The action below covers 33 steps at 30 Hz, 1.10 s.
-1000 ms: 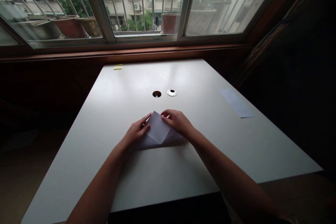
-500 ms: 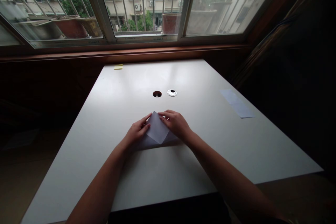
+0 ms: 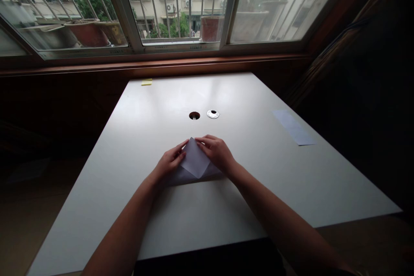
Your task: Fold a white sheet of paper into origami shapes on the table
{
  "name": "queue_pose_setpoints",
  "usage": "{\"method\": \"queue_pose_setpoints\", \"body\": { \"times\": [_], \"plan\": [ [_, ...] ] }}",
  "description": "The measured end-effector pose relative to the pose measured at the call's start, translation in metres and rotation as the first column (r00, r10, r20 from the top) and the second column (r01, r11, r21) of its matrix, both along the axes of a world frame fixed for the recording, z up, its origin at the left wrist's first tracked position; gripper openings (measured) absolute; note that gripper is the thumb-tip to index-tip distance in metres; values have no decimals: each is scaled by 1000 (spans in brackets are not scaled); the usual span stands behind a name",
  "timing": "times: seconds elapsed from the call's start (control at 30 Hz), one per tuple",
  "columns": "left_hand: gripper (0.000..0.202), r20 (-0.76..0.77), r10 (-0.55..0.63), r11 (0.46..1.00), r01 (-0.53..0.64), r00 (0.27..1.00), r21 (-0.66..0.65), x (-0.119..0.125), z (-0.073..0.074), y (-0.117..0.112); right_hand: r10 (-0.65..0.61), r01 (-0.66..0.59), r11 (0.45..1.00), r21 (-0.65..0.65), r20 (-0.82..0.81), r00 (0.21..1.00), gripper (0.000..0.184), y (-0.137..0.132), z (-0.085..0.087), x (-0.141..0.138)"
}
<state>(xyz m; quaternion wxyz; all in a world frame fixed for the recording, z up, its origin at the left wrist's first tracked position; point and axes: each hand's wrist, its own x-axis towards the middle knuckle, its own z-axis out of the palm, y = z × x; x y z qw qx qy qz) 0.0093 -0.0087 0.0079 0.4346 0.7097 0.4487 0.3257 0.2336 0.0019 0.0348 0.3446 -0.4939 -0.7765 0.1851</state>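
A folded sheet of pale paper [image 3: 196,159] lies on the white table [image 3: 207,215], its upper layer shaped like a diamond with one point away from me and one toward me. My left hand [image 3: 170,160] pinches the paper's left upper edge between thumb and fingers. On the opposite side, my right hand [image 3: 216,150] grips the right upper edge close to the far tip. A wider lower layer of the paper shows beneath the diamond, partly hidden by both hands.
Beyond the paper, the tabletop has a round hole [image 3: 194,115] with a silver ring cap [image 3: 212,114] beside it. A paper strip [image 3: 293,127] lies at the right edge. Yellow sticky notes [image 3: 146,82] sit at the far left corner. A barred window [image 3: 181,4] stands behind.
Almost nothing differs. The whole view has shifted very slightly, and both hands keep their hold on the paper in the same place.
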Motion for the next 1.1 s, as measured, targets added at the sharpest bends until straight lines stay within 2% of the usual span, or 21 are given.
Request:
{"method": "queue_pose_setpoints", "body": {
  "times": [0.1,0.2,0.33,0.53,0.7,0.93,1.03,1.1],
  "plan": [
    [53,19,-11,1000,11,1000,-5,0,0,0,-8,6,999,-32,-55,998,22,2,1,0],
    [53,23,-20,1000,21,1000,-11,0,1,-1,-12,-2,993,-116,-121,993,16,4,2,1],
    [52,18,-30,999,30,999,-15,1,4,-1,-50,10,975,-221,-177,983,18,7,2,5],
    [59,-10,-69,996,68,998,-57,-2,3,0,-122,77,971,-226,-194,973,21,9,0,14],
    [54,-76,-69,997,68,995,-25,-4,3,-1,-152,132,976,-171,-106,983,20,13,-5,19],
    [47,-248,-1,986,43,969,163,1,0,-2,-188,200,975,-98,117,975,16,14,-14,12],
    [44,-360,45,960,59,932,273,2,-3,-3,-197,219,972,-83,221,955,16,16,-19,8],
    [44,-460,92,934,84,883,348,3,-4,-4,-187,220,971,-96,275,943,16,20,-22,6]
  ]
}}
